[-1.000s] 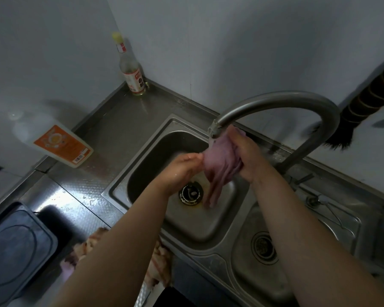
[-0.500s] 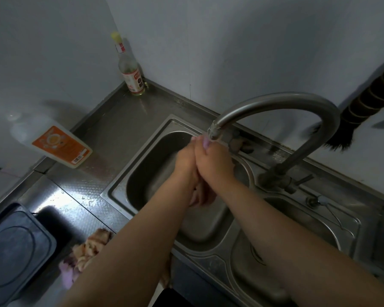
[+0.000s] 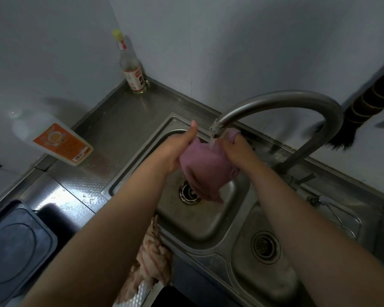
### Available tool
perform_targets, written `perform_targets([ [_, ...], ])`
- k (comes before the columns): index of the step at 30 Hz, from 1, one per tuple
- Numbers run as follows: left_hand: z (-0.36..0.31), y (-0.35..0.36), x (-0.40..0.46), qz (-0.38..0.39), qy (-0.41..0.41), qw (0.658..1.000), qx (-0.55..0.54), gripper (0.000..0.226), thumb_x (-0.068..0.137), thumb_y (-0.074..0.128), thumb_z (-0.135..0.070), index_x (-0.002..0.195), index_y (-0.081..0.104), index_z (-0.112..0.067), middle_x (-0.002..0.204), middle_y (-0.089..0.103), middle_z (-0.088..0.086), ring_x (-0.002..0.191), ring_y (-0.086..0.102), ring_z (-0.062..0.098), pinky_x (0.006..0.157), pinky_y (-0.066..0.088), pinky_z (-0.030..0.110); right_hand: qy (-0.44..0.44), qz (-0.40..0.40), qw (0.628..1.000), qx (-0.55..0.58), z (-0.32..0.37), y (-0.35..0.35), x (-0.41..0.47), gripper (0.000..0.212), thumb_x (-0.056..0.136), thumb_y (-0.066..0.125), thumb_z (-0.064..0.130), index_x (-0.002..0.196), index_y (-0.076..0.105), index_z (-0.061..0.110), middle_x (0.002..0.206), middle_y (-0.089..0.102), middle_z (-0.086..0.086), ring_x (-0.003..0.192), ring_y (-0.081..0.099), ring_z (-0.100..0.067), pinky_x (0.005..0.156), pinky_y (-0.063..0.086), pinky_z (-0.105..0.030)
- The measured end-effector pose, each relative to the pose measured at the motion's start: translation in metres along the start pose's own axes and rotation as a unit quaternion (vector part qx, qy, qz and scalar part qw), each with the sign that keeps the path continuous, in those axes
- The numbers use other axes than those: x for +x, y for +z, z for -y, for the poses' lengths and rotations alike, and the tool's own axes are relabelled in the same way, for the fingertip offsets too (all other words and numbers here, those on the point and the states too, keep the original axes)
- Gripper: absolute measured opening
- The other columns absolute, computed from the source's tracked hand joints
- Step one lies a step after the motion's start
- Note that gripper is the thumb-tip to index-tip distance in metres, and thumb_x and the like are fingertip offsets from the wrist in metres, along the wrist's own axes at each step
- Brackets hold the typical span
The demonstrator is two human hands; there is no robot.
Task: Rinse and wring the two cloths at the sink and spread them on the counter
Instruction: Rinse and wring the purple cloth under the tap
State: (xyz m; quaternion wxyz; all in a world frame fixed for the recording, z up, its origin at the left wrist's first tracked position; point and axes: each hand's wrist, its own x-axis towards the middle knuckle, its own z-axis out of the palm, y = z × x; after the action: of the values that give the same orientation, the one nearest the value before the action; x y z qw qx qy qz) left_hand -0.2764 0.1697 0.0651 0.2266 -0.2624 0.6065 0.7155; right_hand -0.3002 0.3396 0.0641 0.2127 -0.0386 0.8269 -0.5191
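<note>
Both hands are at work over the basin as I watch: my left hand grips one side of the pink cloth, thumb sticking up and fingers curled into the fabric, while my right hand pinches the opposite side just under the spout. Between the two hands the cloth is stretched into a loose pouch, and its lower end hangs down toward the drain directly below. Water runs from the faucet mouth onto the cloth's top edge, right beside my right hand's fingers. Around the hands sits the left bowl of the sink; the second bowl lies beneath my right forearm. Nearer to me than the left hand, under my left forearm, the second cloth, brownish and patterned, lies crumpled on the counter edge at the sink's front rim, partly hidden by the arm. Farther out to the left of my left hand, a white bottle with an orange label leans against the wall, and beyond it, in the corner, a clear bottle with a yellow cap stands upright. Off past my right hand a dark brush hangs against the wall.
</note>
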Motion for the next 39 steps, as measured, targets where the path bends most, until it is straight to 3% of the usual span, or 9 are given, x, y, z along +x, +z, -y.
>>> perform_targets([
  [2, -0.009, -0.014, -0.004, 0.054, 0.029, 0.997, 0.045, 0.038, 0.086, 0.061, -0.043, 0.095, 0.062, -0.005, 0.095, 0.068, 0.012, 0.087, 0.066, 0.023, 0.08, 0.053, 0.033, -0.026, 0.126, 0.992, -0.009, -0.006, -0.01, -0.003, 0.029, 0.092, 0.06, 0.034, 0.12, 0.054, 0.027, 0.101, 0.063, -0.003, 0.101, 0.06, -0.023, 0.064, 0.045, -0.003],
  [5, -0.017, -0.02, -0.007, 0.142, 0.075, 0.96, 0.229, 0.032, 0.084, 0.069, -0.024, 0.107, 0.06, -0.003, 0.102, 0.066, 0.009, 0.094, 0.063, 0.019, 0.079, 0.052, 0.025, 0.023, 0.226, 0.961, -0.16, -0.02, -0.015, 0.001, 0.027, 0.081, 0.072, 0.038, 0.1, 0.06, 0.024, 0.099, 0.068, -0.005, 0.094, 0.067, -0.023, 0.085, 0.057, -0.036],
  [10, -0.009, -0.02, 0.01, 0.171, 0.086, 0.79, 0.582, 0.041, 0.075, 0.073, -0.045, 0.111, 0.062, -0.028, 0.106, 0.067, -0.008, 0.098, 0.064, 0.015, 0.094, 0.05, 0.038, 0.074, 0.183, 0.978, 0.065, -0.006, -0.017, -0.001, 0.019, 0.094, 0.057, 0.027, 0.102, 0.065, 0.011, 0.094, 0.071, -0.004, 0.091, 0.067, -0.013, 0.075, 0.054, -0.021],
  [15, 0.02, -0.027, 0.01, 0.111, 0.137, 0.955, 0.238, 0.044, 0.09, 0.06, -0.044, 0.091, 0.064, 0.0, 0.081, 0.071, 0.009, 0.072, 0.068, 0.021, 0.072, 0.053, 0.034, 0.131, 0.038, 0.918, 0.374, 0.0, -0.007, 0.009, 0.023, 0.096, 0.056, 0.024, 0.096, 0.065, 0.002, 0.094, 0.071, -0.015, 0.09, 0.069, -0.024, 0.072, 0.058, -0.028],
  [18, 0.031, -0.006, 0.017, -0.042, 0.14, 0.988, 0.039, 0.05, 0.089, 0.059, -0.049, 0.085, 0.058, 0.001, 0.071, 0.063, 0.011, 0.058, 0.058, 0.016, 0.054, 0.049, 0.028, 0.179, -0.007, 0.844, 0.505, 0.003, 0.002, 0.013, 0.036, 0.096, 0.056, 0.035, 0.104, 0.065, 0.002, 0.1, 0.071, -0.018, 0.09, 0.071, -0.024, 0.083, 0.057, -0.034],
  [21, 0.023, 0.017, 0.024, -0.132, 0.01, 0.985, -0.114, 0.049, 0.091, 0.052, -0.052, 0.105, 0.068, -0.008, 0.093, 0.074, 0.011, 0.086, 0.071, 0.023, 0.083, 0.057, 0.037, 0.158, -0.028, 0.95, 0.269, 0.013, 0.037, -0.002, 0.037, 0.1, 0.043, 0.034, 0.093, 0.064, 0.004, 0.091, 0.071, -0.018, 0.076, 0.066, -0.019, 0.072, 0.051, -0.028],
  [31, 0.017, 0.055, 0.001, -0.104, -0.031, 0.972, -0.208, 0.039, 0.102, 0.039, -0.038, 0.077, 0.054, -0.013, 0.056, 0.058, 0.0, 0.06, 0.053, 0.015, 0.047, 0.046, 0.021, -0.031, -0.12, 0.989, -0.08, 0.019, 0.058, -0.017, 0.044, 0.1, 0.043, 0.041, 0.065, 0.056, 0.019, 0.057, 0.057, 0.002, 0.052, 0.059, -0.01, 0.051, 0.047, -0.024],
  [35, 0.011, 0.056, -0.015, 0.007, -0.09, 0.979, -0.182, 0.041, 0.102, 0.041, -0.039, 0.078, 0.06, -0.012, 0.052, 0.057, 0.001, 0.052, 0.057, 0.014, 0.054, 0.051, 0.023, -0.005, -0.15, 0.986, -0.074, 0.01, 0.044, 0.003, 0.034, 0.099, 0.047, 0.029, 0.078, 0.062, 0.007, 0.074, 0.067, -0.009, 0.072, 0.066, -0.025, 0.067, 0.051, -0.033],
  [39, 0.015, 0.035, -0.011, 0.041, 0.0, 0.997, 0.059, 0.039, 0.094, 0.057, -0.042, 0.114, 0.062, -0.008, 0.091, 0.069, 0.005, 0.089, 0.067, 0.02, 0.097, 0.051, 0.041, 0.124, -0.167, 0.971, 0.119, 0.005, 0.013, 0.022, 0.029, 0.101, 0.044, 0.028, 0.09, 0.055, 0.004, 0.097, 0.063, -0.02, 0.091, 0.063, -0.027, 0.068, 0.041, -0.023],
])
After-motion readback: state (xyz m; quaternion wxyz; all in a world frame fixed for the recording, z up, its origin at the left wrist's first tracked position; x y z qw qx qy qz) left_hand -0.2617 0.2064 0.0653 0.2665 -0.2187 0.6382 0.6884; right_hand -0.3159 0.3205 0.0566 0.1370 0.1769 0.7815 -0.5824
